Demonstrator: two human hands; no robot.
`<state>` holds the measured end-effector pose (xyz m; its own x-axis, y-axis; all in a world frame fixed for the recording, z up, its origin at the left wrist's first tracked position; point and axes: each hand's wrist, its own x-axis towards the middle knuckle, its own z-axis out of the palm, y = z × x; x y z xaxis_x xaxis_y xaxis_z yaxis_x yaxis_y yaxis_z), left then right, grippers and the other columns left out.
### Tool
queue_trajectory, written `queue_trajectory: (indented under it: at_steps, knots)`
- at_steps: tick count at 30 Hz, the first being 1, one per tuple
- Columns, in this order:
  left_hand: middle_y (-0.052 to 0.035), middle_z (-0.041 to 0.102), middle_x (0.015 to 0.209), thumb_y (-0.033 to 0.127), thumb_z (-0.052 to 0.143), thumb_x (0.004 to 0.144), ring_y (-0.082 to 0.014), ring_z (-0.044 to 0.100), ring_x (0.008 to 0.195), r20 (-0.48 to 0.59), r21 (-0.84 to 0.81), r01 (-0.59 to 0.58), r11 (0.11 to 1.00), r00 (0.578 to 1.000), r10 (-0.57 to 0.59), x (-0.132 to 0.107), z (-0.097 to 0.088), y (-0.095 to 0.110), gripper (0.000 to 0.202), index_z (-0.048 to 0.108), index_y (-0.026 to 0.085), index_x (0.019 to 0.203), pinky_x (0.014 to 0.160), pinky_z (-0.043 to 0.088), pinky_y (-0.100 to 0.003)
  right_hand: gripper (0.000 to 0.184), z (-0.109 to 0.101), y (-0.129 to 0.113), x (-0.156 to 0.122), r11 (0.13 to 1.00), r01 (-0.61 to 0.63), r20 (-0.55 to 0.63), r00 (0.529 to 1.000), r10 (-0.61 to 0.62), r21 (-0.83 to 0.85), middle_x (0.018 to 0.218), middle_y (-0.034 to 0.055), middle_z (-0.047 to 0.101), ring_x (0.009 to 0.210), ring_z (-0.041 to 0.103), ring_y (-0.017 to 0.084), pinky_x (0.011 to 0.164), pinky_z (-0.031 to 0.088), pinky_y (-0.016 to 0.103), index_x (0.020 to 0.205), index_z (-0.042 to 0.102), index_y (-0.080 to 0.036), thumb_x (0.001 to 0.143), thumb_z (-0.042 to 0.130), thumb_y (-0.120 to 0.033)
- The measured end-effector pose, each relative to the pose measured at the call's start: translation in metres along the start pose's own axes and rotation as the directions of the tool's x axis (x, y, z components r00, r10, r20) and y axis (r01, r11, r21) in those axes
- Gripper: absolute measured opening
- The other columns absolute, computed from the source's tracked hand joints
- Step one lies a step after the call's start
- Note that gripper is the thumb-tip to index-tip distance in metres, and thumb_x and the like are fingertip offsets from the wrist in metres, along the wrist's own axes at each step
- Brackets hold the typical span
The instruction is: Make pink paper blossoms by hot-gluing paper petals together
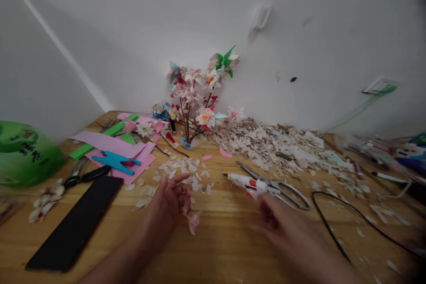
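Note:
My left hand [171, 197] is above the front of the table, its fingers curled. A small pale pink petal flower [194, 221] hangs at the lower side of those fingers, held by them. My right hand [282, 222] is smeared by motion, right at the handle end of a white glue gun [244, 181]. Whether its fingers grip that handle I cannot tell. Partly behind the glue gun lie metal scissors [294, 193]. Loose pale petals [199, 182] are scattered just beyond my left hand. Farther back, a branch arrangement of paper-like flowers [195, 93] stands upright near the wall.
A large heap of dry petals [273, 142] covers the back right. Pink paper [113, 142], a blue cut-out piece [116, 162], black-handled scissors [88, 176] and a black phone [76, 226] lie left, beside a green package [29, 153]. A black cable [353, 208] curves at right.

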<state>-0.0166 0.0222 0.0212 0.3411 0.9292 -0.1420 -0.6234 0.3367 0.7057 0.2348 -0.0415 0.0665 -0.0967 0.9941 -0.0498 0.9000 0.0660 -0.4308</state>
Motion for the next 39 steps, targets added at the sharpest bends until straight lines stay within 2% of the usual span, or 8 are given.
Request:
queue_trajectory:
  at_steps: [6, 12, 20, 25, 32, 34, 35, 39]
  knots:
    - [-0.0007, 0.055, 0.067, 0.050, 0.030, 0.087, -0.0094, 0.046, 0.048, -0.007, -0.216, 0.151, 0.965, 0.988, -0.157, -0.009, 0.007, 0.007, 0.047, 0.059, 0.015, 0.095, 0.049, 0.042, -0.024, 0.053, 0.059, -0.059, 0.033, 0.837, 0.254, 0.030, 0.952, -0.306, 0.486, 0.108, 0.0044, 0.058, 0.097, 0.056, 0.019, 0.084, 0.045, 0.034, 0.111, 0.045, -0.024, 0.064, 0.064, -0.007]
    - [-0.0007, 0.053, 0.067, 0.048, 0.030, 0.088, -0.0097, 0.047, 0.050, 0.004, -0.284, 0.167, 0.944, 0.985, -0.173, -0.007, 0.007, 0.009, 0.045, 0.060, 0.014, 0.093, 0.047, 0.041, -0.023, 0.041, 0.087, -0.078, 0.048, 0.613, 0.150, -0.034, 0.980, -0.196, 0.776, 0.081, -0.0013, 0.064, 0.072, 0.063, 0.016, 0.067, 0.050, 0.030, 0.096, 0.037, -0.025, 0.067, 0.064, -0.014]
    - [-0.0015, 0.053, 0.069, 0.038, 0.036, 0.088, -0.0085, 0.049, 0.053, -0.015, -0.328, 0.164, 0.930, 0.984, -0.179, -0.006, 0.002, 0.019, 0.035, 0.059, 0.013, 0.095, 0.050, 0.046, -0.021, 0.028, 0.075, -0.067, 0.041, 0.802, 0.184, -0.126, 0.983, -0.137, 0.567, 0.072, -0.0026, 0.061, 0.067, 0.061, 0.015, 0.061, 0.047, 0.026, 0.086, 0.042, -0.023, 0.067, 0.051, -0.005]
    - [-0.0041, 0.056, 0.073, 0.033, 0.031, 0.089, -0.0081, 0.052, 0.057, -0.095, -0.381, -0.090, 0.920, 0.994, 0.058, -0.009, 0.000, 0.079, 0.034, 0.056, 0.012, 0.100, 0.042, 0.044, -0.014, 0.029, 0.055, -0.047, 0.030, 0.964, 0.200, -0.028, 0.980, -0.198, 0.174, 0.082, 0.0043, 0.066, 0.076, 0.062, 0.020, 0.065, 0.045, 0.030, 0.092, 0.046, -0.021, 0.069, 0.049, -0.003]
    - [0.0033, 0.063, 0.087, 0.042, 0.040, 0.083, -0.0179, 0.050, 0.107, -0.244, 0.277, -0.599, 0.751, 0.712, 0.658, -0.013, -0.022, 0.180, 0.026, 0.055, 0.023, 0.091, 0.084, 0.047, -0.029, 0.021, 0.050, -0.052, 0.024, 0.959, 0.264, 0.177, 0.954, -0.244, -0.104, 0.084, 0.0057, 0.067, 0.076, 0.062, 0.021, 0.062, 0.040, 0.026, 0.089, 0.054, -0.019, 0.076, 0.047, -0.005]
    - [0.0059, 0.061, 0.099, 0.029, 0.052, 0.078, -0.0202, 0.046, 0.112, -0.161, 0.733, -0.531, 0.424, 0.471, 0.867, -0.004, -0.027, 0.181, 0.017, 0.052, 0.024, 0.095, 0.095, 0.036, -0.036, 0.021, 0.053, -0.056, 0.025, 0.955, 0.284, 0.192, 0.946, -0.263, -0.091, 0.086, 0.0061, 0.067, 0.078, 0.062, 0.020, 0.063, 0.040, 0.026, 0.091, 0.054, -0.019, 0.077, 0.046, -0.006]
    - [0.0025, 0.056, 0.112, 0.028, 0.054, 0.078, -0.0221, 0.043, 0.114, -0.005, 0.881, -0.418, 0.221, 0.459, 0.888, 0.000, -0.028, 0.174, 0.029, 0.047, 0.023, 0.106, 0.098, 0.032, -0.041, 0.021, 0.054, -0.058, 0.027, 0.954, 0.292, 0.187, 0.943, -0.274, -0.074, 0.086, 0.0061, 0.067, 0.078, 0.061, 0.020, 0.064, 0.040, 0.026, 0.092, 0.054, -0.019, 0.078, 0.046, -0.006]
    - [-0.0038, 0.062, 0.095, 0.025, 0.060, 0.072, -0.0224, 0.056, 0.093, 0.218, 0.932, -0.349, 0.096, 0.752, 0.622, 0.012, -0.024, 0.104, 0.022, 0.057, 0.020, 0.093, 0.088, 0.041, -0.042, 0.023, 0.061, -0.059, 0.031, 0.956, 0.284, 0.175, 0.940, -0.293, 0.070, 0.087, 0.0054, 0.068, 0.081, 0.062, 0.021, 0.068, 0.042, 0.027, 0.097, 0.053, -0.020, 0.079, 0.044, -0.008]
